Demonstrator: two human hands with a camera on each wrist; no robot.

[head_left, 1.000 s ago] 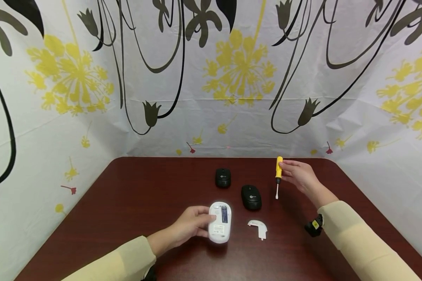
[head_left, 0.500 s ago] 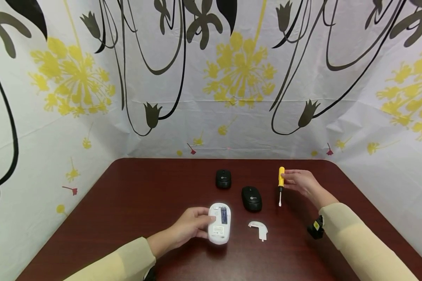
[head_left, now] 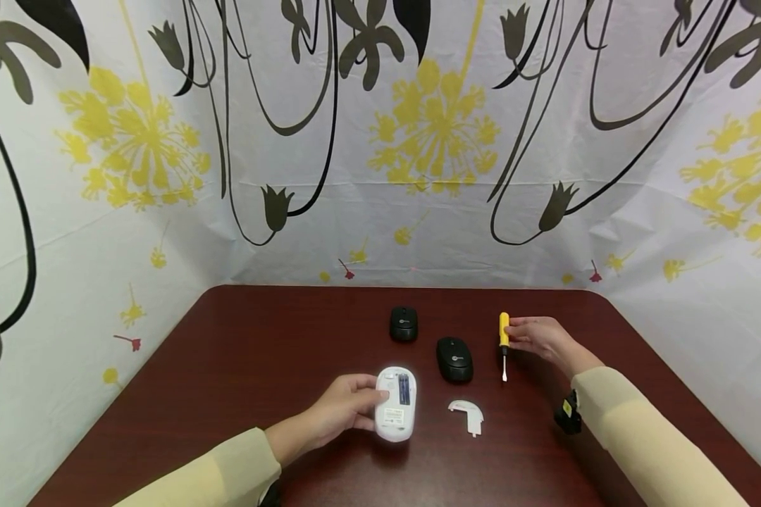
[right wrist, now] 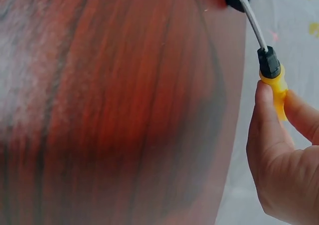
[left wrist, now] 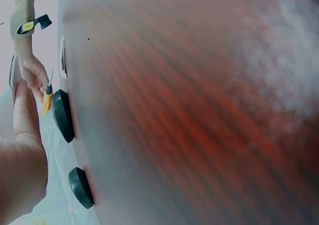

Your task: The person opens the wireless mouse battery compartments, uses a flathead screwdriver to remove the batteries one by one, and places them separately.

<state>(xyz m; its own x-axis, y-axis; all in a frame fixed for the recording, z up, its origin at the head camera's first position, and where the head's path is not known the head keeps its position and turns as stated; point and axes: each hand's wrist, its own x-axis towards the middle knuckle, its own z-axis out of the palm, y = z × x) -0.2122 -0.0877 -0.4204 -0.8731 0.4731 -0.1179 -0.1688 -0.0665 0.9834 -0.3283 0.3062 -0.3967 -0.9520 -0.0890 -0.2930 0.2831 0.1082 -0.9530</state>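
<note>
Plainly, the left hand (head_left: 337, 410) grips a white mouse (head_left: 394, 424), blue batteries (head_left: 404, 389) bared; the right hand (head_left: 547, 343), a yellow-handled screwdriver (head_left: 504, 336).

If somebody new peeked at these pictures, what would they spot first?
Probably the bright yellow screwdriver, pinched in the right hand, to the right of the two black mice. Next might come the white mouse, held in the left hand with its underside and batteries showing. Behind the dark red table, big yellow flowers on the pale backdrop could catch the eye too.
</note>
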